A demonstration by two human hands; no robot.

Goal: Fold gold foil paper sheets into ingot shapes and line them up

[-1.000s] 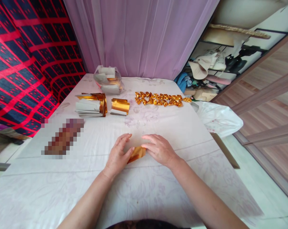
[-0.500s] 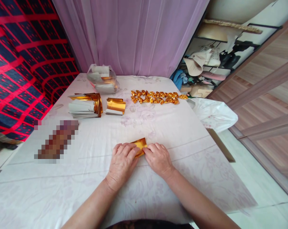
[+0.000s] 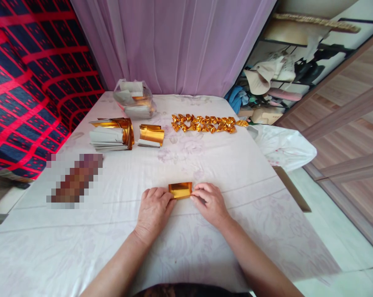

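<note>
Since the earlier frames the gold foil [image 3: 180, 190] has gone from a slanted, half-hidden piece under the fingers to a flat, level rectangle lying square between the two hands, and both hands have drawn back to its short ends. No brand, label or writing can be read anywhere in view; one patch on the cloth to the left is blurred out. On the foil's left end sits the left hand [image 3: 154, 209], fingers curled and close together, tips pinching that edge against the tablecloth [image 3: 205, 161]. Its partner, the right hand [image 3: 210, 202], is curled the same way at the right end, fingertips gripping the edge there — neither hand is spread. Between them the foil's shiny top face shows whole, touching the cloth near the table's front middle. Well beyond, at the far side, lies a row of folded gold pieces [image 3: 205, 123]; to its left a small gold stack [image 3: 151, 134], then a bigger pile of white and gold sheets [image 3: 111, 134], and behind those a clear bag [image 3: 133, 99] with more sheets inside. A white bag [image 3: 282, 146] hangs off the table's right edge — a purple curtain [image 3: 180, 45] closes the back.
</note>
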